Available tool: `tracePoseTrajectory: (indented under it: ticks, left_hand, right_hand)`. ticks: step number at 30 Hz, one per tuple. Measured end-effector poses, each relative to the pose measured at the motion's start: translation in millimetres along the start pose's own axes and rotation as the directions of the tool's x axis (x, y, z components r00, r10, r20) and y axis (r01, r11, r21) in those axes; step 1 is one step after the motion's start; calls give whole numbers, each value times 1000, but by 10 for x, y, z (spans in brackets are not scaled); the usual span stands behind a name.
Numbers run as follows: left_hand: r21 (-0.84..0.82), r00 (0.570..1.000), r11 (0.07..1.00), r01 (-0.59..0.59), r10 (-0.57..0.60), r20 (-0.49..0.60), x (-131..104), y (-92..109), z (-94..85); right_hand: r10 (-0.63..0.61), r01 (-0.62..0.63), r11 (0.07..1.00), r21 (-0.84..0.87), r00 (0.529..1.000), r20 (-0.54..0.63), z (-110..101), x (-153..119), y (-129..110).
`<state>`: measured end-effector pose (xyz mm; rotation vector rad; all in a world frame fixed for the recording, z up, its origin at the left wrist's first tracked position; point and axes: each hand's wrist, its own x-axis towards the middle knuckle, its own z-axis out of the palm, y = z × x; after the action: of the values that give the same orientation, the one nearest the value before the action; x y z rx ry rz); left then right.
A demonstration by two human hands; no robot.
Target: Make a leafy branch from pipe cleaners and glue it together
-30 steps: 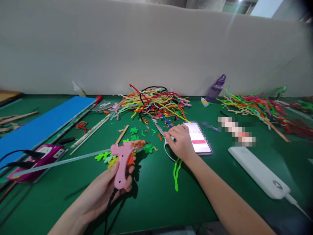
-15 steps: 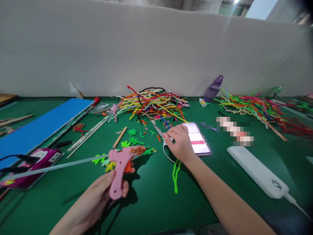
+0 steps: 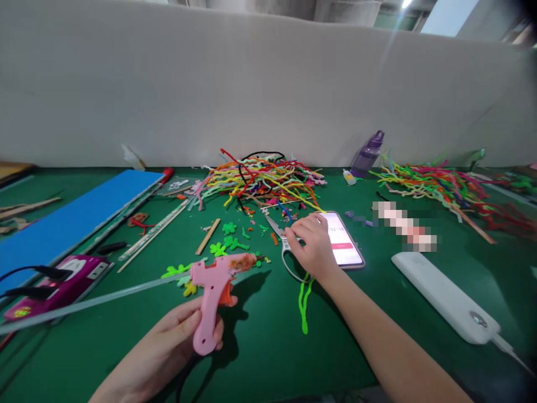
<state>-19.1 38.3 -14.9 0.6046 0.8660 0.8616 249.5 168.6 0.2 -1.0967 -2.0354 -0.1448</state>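
Note:
A pink hot glue gun [image 3: 210, 296] is gripped by its handle in my left hand [image 3: 176, 330], its stained nozzle pointing right and a long clear glue stick [image 3: 104, 296] running out of its back. My right hand [image 3: 312, 243] is closed, its fingers curled down over the scissors [image 3: 289, 263] beside the lit phone [image 3: 346, 254]. Whatever those fingertips may hold is hidden. From below that hand a bent lime-green pipe cleaner [image 3: 304, 313] lies toward me. Green flower-shaped pieces [image 3: 218, 249] rest behind the glue gun, with a yellow one [image 3: 190, 287] partly covered by it.
Heaps of coloured pipe cleaners [image 3: 260, 182] lie at the back centre and back right. A purple bottle [image 3: 367, 157] stands by the wall. On the left are a blue board [image 3: 92, 207] and a magenta power strip [image 3: 62, 285]; a white power bank [image 3: 444, 296] lies right.
My left hand has moved the glue gun slightly right and toward me, away from the flower pieces. My right hand stays by the scissors and phone, its fingers shifted a little.

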Motion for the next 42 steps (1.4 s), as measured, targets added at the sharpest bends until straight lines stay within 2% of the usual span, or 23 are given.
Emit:
tracePoseTrajectory:
  ticks: [3,6,13,23,29,35,42]
  left_hand:
    - [23,999,1000,2,-3,51,1,-13,-16]
    - [35,999,999,-9,8,36,3,-16,-13]
    - [52,979,998,-19,29,-200,31,13,6]
    - [98,936,994,-39,71,-345,6,8,14]
    - [78,916,996,-40,68,-395,-4,-33,-33]
    - [38,896,999,-15,31,-444,6,-13,9]
    - [91,895,996,-20,58,-443,14,-4,34]
  right_hand:
    - [10,-10,1000,5,1000,-2,5,-4,-2]
    - [14,-14,1000,12,1000,-2,10,-7,-5]
    - [23,-23,1000,14,1000,6,13,-3,-9]
    - [-15,14,1000,-6,999,-48,-19,7,-58]
    - [-34,33,999,-26,998,-49,-8,-19,-79]
    - [-44,43,999,-26,998,-52,20,-27,-79]
    - [-45,43,998,-34,998,-54,5,-22,-89]
